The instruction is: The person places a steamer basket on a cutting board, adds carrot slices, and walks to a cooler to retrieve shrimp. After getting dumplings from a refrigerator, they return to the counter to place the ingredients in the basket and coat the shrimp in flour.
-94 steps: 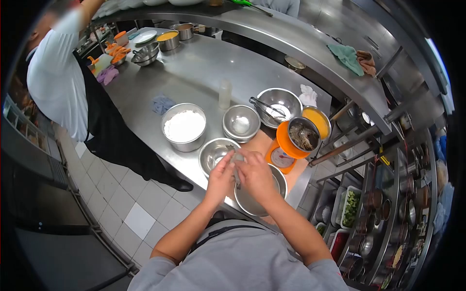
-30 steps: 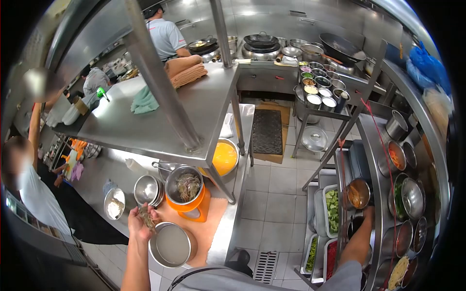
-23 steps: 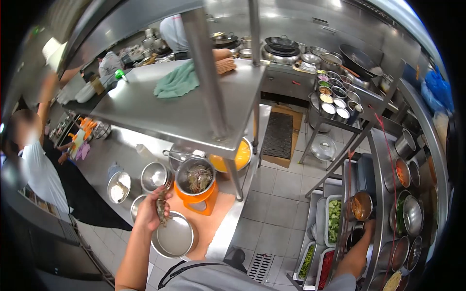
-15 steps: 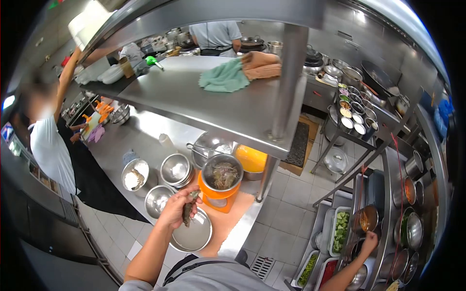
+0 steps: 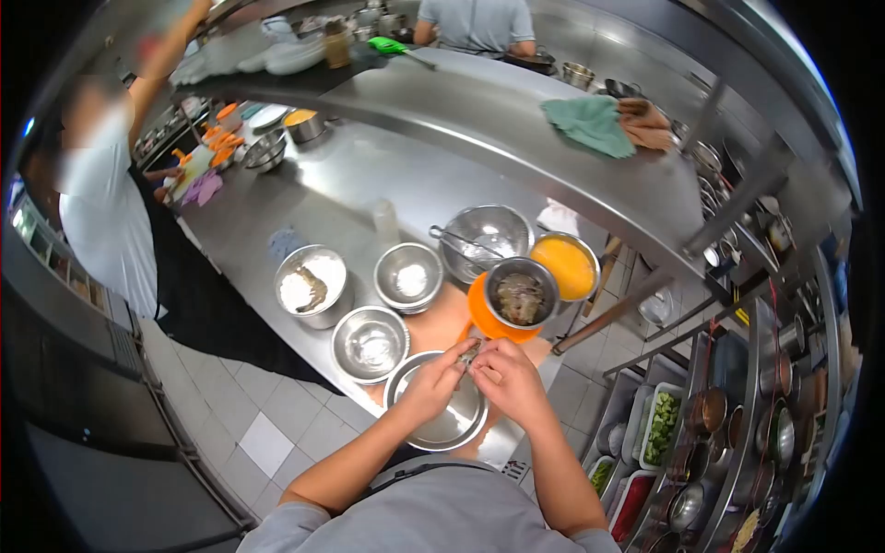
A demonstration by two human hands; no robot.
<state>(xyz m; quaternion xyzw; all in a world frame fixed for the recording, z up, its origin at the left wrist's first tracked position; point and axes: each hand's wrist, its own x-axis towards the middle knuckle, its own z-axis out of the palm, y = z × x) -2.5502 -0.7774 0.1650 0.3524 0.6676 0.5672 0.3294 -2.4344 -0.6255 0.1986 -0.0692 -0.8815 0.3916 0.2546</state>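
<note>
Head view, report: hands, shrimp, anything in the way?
Left hand, right hand pinching shrimp. Fingers partly hide it. Orange scale close ahead, apparently not blocking.

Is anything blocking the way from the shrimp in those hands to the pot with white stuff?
Only a steel bowl stands between the shrimp and the white-filled pot, and it sits lower than the hands. Nothing visible blocks the space above.

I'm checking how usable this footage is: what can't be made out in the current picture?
All in the head view:
- Small item, probably a shrimp: mostly covered by the left hand and right hand.
- Orange scale: dial unreadable, apparently behind the hands.
- Co-worker's raised arm: its hand is cut off by the top edge.
- Right-hand shelf pots: several contents too small and dark.
</note>
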